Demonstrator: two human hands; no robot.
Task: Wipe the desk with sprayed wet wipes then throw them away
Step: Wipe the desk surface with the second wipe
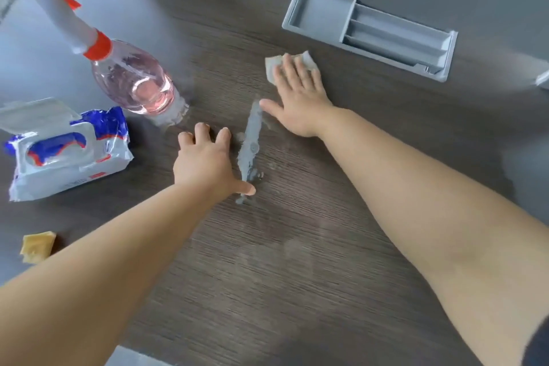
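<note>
Entry 1, nine o'clock of my view: wipes pack (68, 151), lid up, lying on the desk (297, 246).
Entry 2, ten o'clock: spray bottle (133, 80), pink liquid inside.
Entry 3, centre: left hand (208, 163), fingers spread and relaxed, rested on the wood and held nothing. A wet streak (251, 142) lay just at its three o'clock.
Entry 4, one o'clock of that streak: right hand (300, 92), fingers flat, pressed the wet wipe (274, 67) to the desk without curling round it.
Handling note: I judged the wipe light, limp, damp and prone to bunching. It looked best pinched at its exposed eleven o'clock corner.
</note>
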